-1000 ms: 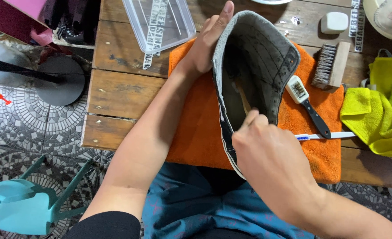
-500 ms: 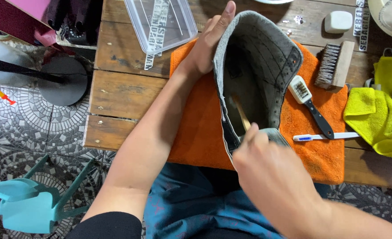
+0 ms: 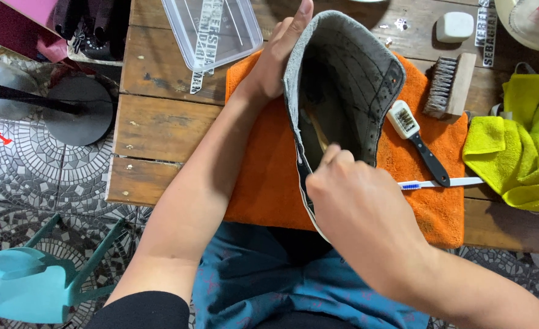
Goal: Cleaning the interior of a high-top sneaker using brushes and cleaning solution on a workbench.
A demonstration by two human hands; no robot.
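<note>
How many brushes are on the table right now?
3 lying there: a wooden brush by the orange towel's corner, a black-handled brush and a toothbrush on it. The right hand may hide another.

Weathered plank table (image 3: 160,125) over patterned mosaic floor (image 3: 56,183), turquoise chair (image 3: 32,280).

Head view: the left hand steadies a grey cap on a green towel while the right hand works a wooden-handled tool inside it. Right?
Not quite. In the head view the towel under the grey cap is orange; the green cloth lies off to the side. The left hand and right hand are as stated.
</note>
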